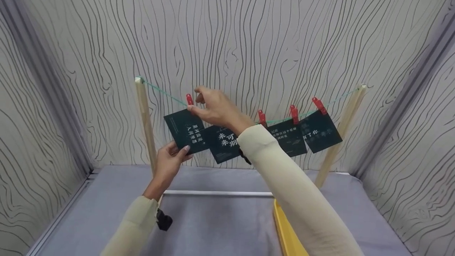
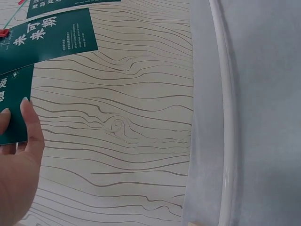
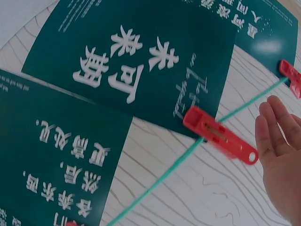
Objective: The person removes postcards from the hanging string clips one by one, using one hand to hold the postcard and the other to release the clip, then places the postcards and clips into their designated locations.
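Observation:
A dark green card (image 1: 182, 124) with white characters hangs tilted at the left end of a green string (image 1: 161, 91). My left hand (image 1: 167, 163) pinches its lower edge between thumb and fingers; in the left wrist view the same hand (image 2: 19, 176) shows at the card's corner. At the card's top a red clip (image 1: 189, 98) sits on the string. Right beside that clip is my right hand (image 1: 218, 108), its thumb overlapping the card's top edge. Seen from the right wrist, its fingers (image 3: 277, 127) are extended, just below the red clip (image 3: 291, 77).
More green cards (image 1: 224, 144) hang to the right under red clips (image 1: 294, 113), partly behind my right arm. Wooden posts (image 1: 145, 117) hold the string's ends before a wood-grain wall. A white rod (image 1: 217, 193) and a yellow tray (image 1: 284, 231) lie on the grey cloth.

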`<state>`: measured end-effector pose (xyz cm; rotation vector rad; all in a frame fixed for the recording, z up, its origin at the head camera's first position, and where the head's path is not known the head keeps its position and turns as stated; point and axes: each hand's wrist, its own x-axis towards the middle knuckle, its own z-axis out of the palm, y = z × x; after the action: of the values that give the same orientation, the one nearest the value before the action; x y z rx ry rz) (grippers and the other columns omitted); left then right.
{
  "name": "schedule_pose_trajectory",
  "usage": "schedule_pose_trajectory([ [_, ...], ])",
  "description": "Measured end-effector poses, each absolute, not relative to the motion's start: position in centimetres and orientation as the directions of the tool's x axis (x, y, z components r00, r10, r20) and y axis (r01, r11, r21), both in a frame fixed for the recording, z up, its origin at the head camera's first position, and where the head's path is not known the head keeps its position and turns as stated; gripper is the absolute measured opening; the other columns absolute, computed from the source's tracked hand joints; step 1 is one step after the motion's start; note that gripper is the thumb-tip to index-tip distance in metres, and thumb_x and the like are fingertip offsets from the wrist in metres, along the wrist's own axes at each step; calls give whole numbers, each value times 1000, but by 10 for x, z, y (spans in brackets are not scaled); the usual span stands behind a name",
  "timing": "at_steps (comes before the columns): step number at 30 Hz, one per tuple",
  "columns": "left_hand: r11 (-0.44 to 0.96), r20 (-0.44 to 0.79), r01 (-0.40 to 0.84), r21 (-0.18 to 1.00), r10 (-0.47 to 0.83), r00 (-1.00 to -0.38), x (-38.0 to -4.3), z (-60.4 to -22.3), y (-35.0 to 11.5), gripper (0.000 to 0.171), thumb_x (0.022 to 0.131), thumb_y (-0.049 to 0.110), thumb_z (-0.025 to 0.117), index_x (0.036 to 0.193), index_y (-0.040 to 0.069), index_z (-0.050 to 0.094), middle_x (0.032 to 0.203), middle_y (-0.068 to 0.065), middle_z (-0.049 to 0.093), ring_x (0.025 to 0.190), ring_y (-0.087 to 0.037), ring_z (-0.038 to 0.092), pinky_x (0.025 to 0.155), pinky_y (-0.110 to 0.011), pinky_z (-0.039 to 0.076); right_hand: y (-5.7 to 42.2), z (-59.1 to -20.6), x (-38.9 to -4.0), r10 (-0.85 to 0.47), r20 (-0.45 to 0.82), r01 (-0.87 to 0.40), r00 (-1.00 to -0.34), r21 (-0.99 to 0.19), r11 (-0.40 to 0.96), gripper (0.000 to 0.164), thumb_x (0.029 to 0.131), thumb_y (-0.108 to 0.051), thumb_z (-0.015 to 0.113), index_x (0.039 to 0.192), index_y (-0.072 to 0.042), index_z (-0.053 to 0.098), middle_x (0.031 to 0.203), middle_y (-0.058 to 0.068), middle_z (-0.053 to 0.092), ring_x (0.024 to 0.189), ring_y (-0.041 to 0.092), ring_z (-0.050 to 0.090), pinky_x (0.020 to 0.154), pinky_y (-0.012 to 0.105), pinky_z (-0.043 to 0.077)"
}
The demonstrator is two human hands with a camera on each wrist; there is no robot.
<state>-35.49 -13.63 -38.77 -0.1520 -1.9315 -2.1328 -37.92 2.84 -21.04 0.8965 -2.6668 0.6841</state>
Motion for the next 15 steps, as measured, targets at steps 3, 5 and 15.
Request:
schedule_pose_trajectory([
  [3,-80,250,260,962,-113,-962,-355,-387,-137,34,94,5,64,127,2,59,122,-23,66,102,-21,72,84,-28,61,25,-212,-379,-513,370,-628,-775,-358,691,62,97,-46,57,147,-13,40,134,8,63,123,21,60,105,38,51],
  [5,-79,254,263,962,-111,-961,-354,-387,-137,34,94,4,64,128,2,59,123,-23,66,102,-21,72,83,-29,61,22,-213,-378,-511,367,-626,-777,-365,690,61,98,-45,56,147,-13,39,134,7,63,124,20,59,106,38,50],
  [15,-86,250,259,962,-101,-963,-352,-390,-135,34,95,4,63,128,3,59,122,-21,66,104,-23,71,82,-28,61,10,-214,-378,-508,391,-633,-767,-335,698,49,104,-37,46,145,-10,43,128,9,65,113,18,64,98,35,54],
])
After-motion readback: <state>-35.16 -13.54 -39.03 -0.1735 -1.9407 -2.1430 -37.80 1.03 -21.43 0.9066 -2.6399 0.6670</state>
